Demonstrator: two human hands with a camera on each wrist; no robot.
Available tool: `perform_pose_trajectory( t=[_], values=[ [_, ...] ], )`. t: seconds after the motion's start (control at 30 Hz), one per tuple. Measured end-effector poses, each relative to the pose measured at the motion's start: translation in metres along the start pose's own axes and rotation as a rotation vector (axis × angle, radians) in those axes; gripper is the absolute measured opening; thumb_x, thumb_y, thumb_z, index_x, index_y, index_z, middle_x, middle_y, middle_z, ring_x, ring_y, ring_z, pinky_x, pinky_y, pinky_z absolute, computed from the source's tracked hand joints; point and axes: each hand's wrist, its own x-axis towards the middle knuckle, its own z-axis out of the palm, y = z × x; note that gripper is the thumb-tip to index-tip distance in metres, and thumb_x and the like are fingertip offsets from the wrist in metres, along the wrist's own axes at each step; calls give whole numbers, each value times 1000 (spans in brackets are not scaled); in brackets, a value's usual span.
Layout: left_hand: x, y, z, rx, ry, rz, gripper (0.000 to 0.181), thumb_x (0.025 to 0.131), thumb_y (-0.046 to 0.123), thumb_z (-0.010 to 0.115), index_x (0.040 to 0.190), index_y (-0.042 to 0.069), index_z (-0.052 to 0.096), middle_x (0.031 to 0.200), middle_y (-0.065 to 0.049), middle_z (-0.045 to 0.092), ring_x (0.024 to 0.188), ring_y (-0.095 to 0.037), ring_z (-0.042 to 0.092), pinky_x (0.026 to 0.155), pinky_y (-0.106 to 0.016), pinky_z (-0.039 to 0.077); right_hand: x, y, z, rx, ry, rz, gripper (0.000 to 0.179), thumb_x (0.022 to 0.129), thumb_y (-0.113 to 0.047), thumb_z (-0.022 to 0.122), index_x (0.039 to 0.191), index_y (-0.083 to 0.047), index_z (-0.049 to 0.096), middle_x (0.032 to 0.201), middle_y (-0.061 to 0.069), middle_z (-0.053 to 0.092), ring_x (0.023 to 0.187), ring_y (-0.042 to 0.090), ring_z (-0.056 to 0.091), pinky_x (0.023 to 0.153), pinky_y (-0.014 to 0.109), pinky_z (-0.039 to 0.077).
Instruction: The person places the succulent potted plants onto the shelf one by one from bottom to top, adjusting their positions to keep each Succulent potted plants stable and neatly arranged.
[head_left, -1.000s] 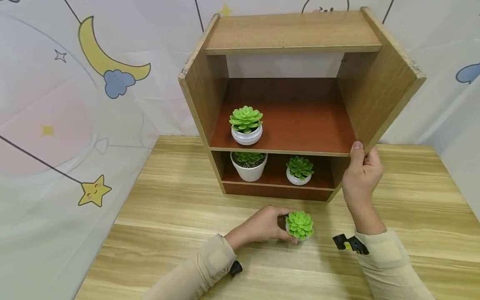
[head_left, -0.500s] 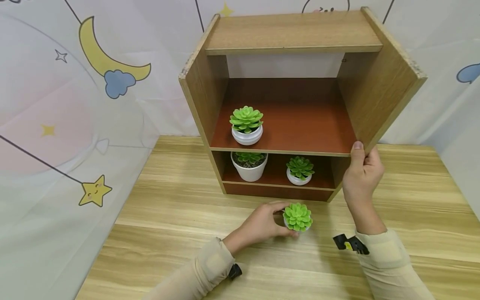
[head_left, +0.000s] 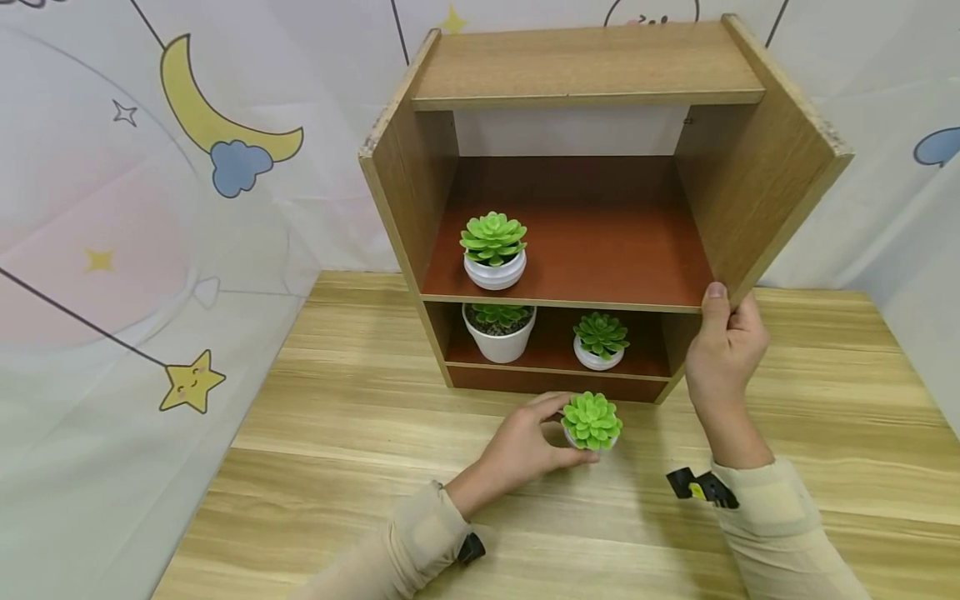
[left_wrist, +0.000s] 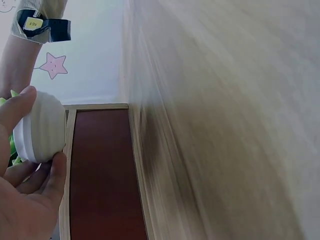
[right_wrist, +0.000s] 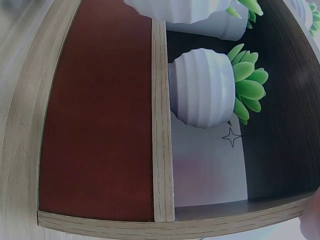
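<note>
My left hand (head_left: 521,450) grips a small potted succulent (head_left: 592,422), light green in a white pot, just in front of the wooden shelf unit (head_left: 588,96). In the left wrist view, thumb and fingers wrap the ribbed white pot (left_wrist: 45,130), which is up off the table. My right hand (head_left: 723,367) holds the front edge of the unit's right side panel, thumb along the inside. A second light green succulent (head_left: 492,250) stands at the left of the upper shelf. Below it are a larger white pot (head_left: 501,337) and a small darker succulent (head_left: 600,342).
The unit stands on a wood-grain table (head_left: 337,467) near the back. Behind it hangs a pale cloth (head_left: 315,75) printed with a moon and stars. In the right wrist view, the red-brown base board (right_wrist: 100,115) lies below the lower compartment.
My left hand has moved the potted succulent slightly away from me and to the left, toward the unit. The right hand and the other plants have not moved.
</note>
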Motion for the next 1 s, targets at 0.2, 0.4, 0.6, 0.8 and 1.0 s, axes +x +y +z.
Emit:
perform_pose_trajectory(
  t=[0.2,0.4,0.6,0.8,1.0],
  values=[
    [-3,4,1,-17,62,-13,73,70,36,90,132,8,62,132,-1,59,109,-9,59,92,-24,48,-2,-5,1,-17,2,-3,26,99,-3,51,78,12,54,69,-5,46,71,9,46,64,21,34],
    [-5,5,2,-58,127,28,68,72,33,90,131,12,63,130,1,60,109,-9,59,90,-31,51,-2,-6,0,-28,5,5,27,99,-4,51,76,10,54,68,-6,47,70,8,46,64,21,34],
    [-6,5,3,-75,161,57,70,71,30,91,132,12,62,130,3,59,111,-8,57,89,-29,51,-2,-6,0,-31,1,6,27,99,-4,51,77,11,53,69,-6,47,70,9,45,64,21,34],
    [-6,7,1,-55,180,82,71,71,31,91,132,11,62,129,3,60,113,-9,56,90,-27,50,-1,-6,0,-30,2,1,27,99,-4,51,76,11,53,68,-6,46,69,8,44,64,21,33],
    [-7,11,0,-39,195,100,70,71,30,91,132,10,62,129,3,61,119,-10,54,98,-24,44,-2,-5,0,-28,3,-3,27,99,-4,51,76,11,54,68,-5,47,70,8,45,64,21,34]
  ],
)
